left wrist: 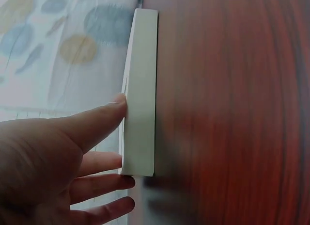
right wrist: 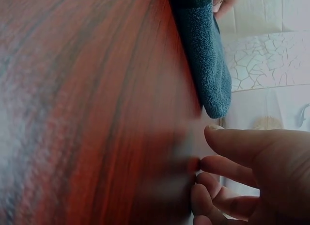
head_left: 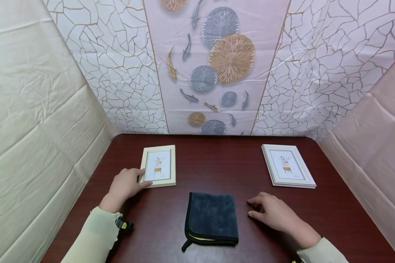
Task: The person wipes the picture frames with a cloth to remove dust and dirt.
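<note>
A cream picture frame (head_left: 173, 166) with a potted-plant print lies at the left of the table. My left hand (head_left: 126, 184) touches its lower left corner, with the thumb (left wrist: 104, 119) at the bottom edge and the other fingers around the corner, fairly straight and spread. In the left wrist view the side of the frame (left wrist: 142, 94) faces the camera. Right of the folded dark blue-grey cloth (head_left: 212, 217), my right hand (head_left: 276, 212) rests on or just over the table, fingers loosely bent and holding nothing. The cloth (right wrist: 206, 60) is beyond the right thumb in the right wrist view.
A white picture frame (head_left: 310, 181) with a similar print lies at the far right, possibly on another frame. The dark red wooden table (head_left: 217, 164) is bordered by a patterned cloth backdrop (head_left: 118, 65) and pale fabric side walls (head_left: 29, 120).
</note>
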Tool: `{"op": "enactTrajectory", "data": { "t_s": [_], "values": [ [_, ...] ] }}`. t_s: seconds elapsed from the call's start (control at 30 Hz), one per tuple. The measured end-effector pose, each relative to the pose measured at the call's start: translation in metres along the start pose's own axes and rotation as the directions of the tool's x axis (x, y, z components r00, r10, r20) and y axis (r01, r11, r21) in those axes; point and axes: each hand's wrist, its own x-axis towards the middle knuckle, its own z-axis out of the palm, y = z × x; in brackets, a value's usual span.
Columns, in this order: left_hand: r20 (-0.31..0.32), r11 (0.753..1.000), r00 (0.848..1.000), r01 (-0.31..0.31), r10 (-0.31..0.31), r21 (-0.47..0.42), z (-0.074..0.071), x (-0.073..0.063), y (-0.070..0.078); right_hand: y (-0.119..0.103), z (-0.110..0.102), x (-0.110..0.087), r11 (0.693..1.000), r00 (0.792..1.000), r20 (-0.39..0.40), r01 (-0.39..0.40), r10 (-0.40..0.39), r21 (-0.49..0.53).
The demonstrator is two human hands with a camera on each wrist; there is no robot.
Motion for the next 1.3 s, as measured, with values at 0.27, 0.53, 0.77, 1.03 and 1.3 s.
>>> {"op": "enactTrajectory", "data": {
  "t_s": [0.27, 0.53, 0.77, 1.03, 1.3],
  "values": [
    [-0.003, 0.995, 0.998, -0.069, 0.07, 0.074, 0.016, 0.008, 0.051, -0.004, 0.001, 0.001, 0.999, 0.999, -0.001, -0.037, 0.037, 0.008],
    [0.007, 0.972, 0.991, -0.136, 0.137, 0.193, 0.028, 0.012, 0.091, -0.011, 0.004, 0.005, 0.998, 0.999, -0.013, -0.051, 0.05, -0.023],
    [0.016, 0.964, 0.987, -0.158, 0.159, 0.212, 0.039, 0.012, 0.115, -0.024, 0.005, 0.019, 0.996, 0.995, 0.028, -0.091, 0.092, -0.023],
    [0.023, 0.958, 0.982, -0.187, 0.186, 0.219, 0.047, 0.013, 0.136, -0.039, 0.011, 0.03, 0.988, 0.988, 0.019, -0.155, 0.155, 0.0],
    [0.009, 0.961, 0.979, -0.203, 0.205, 0.189, 0.05, 0.012, 0.149, -0.046, 0.019, 0.035, 0.98, 0.981, -0.004, -0.195, 0.195, 0.027]
  ]
}}
